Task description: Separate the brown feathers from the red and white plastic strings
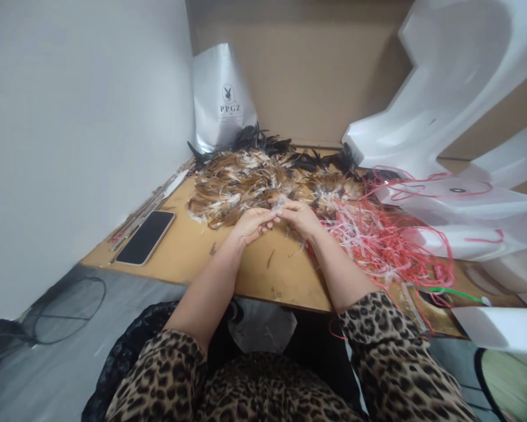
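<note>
Over the near side of the feather pile, my two hands meet with their fingertips together. My left hand [255, 225] is closed in a pinch, and my right hand [302, 218] pinches from the other side. Between the fingertips shows a small pale, fluffy feather [279, 203], partly covered by the fingers. Just beyond lies a broad heap of brown and black feathers [237, 176]. Right of my right hand spreads a tangle of pink and white strings [377, 237].
A black-screened phone [145, 238] lies at the table's left. Behind the feathers stands a silver bag [219, 99] against the back panel. White curved pieces [456, 88] crowd the right side. Thin sticks [151, 196] line the left wall. Loose bits dot the wooden table [289, 278].
</note>
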A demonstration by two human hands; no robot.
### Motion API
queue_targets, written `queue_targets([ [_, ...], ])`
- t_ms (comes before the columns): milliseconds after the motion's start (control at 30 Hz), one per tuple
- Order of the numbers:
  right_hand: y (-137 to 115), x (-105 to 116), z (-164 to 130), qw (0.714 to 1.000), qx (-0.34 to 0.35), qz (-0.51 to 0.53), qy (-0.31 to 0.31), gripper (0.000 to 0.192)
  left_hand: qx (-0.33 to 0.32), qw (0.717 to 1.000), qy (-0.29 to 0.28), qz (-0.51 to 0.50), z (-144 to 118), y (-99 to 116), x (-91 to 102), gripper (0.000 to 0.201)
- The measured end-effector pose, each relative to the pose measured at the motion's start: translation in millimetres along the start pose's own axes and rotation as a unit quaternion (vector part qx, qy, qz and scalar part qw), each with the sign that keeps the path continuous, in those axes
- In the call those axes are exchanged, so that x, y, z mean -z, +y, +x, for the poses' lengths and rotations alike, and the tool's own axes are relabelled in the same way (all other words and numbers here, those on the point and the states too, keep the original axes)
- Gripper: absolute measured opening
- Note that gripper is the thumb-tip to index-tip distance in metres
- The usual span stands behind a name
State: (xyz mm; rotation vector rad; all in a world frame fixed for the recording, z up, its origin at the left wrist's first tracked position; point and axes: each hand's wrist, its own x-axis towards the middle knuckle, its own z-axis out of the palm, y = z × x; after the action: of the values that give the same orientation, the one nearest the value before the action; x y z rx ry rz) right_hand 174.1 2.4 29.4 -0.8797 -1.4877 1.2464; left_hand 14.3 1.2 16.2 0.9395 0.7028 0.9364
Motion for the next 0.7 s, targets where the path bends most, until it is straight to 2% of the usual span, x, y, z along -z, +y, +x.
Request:
queue_targets([
  [100, 0.0, 0.1, -1.1, 0.998, -0.032, 0.05, -0.029, 0.026, -0.012, 1.0, -0.002, 0.019, -1.9, 0.8, -1.9, 0.029],
  [233, 1.2, -0.8, -0.4, 0.996, -0.049, 0.07, -0.031, 0.031, -0.038, 0.999, 0.005, 0.026, -2.5, 0.2, -3.5, 0.028],
  [467, 5.6, -2.6, 4.2, 0.993, -0.051, 0.097, 0.052, 0.03, -0.046, 0.998, 0.026, 0.042, -2.6, -1.7, -6.0, 0.026],
  [700, 4.7, -2.8, 2.4, 0.993, -0.045, 0.068, 0.084, 0.031, -0.047, 0.997, 0.026, 0.059, -1.0, -5.2, -5.1, 0.028],
])
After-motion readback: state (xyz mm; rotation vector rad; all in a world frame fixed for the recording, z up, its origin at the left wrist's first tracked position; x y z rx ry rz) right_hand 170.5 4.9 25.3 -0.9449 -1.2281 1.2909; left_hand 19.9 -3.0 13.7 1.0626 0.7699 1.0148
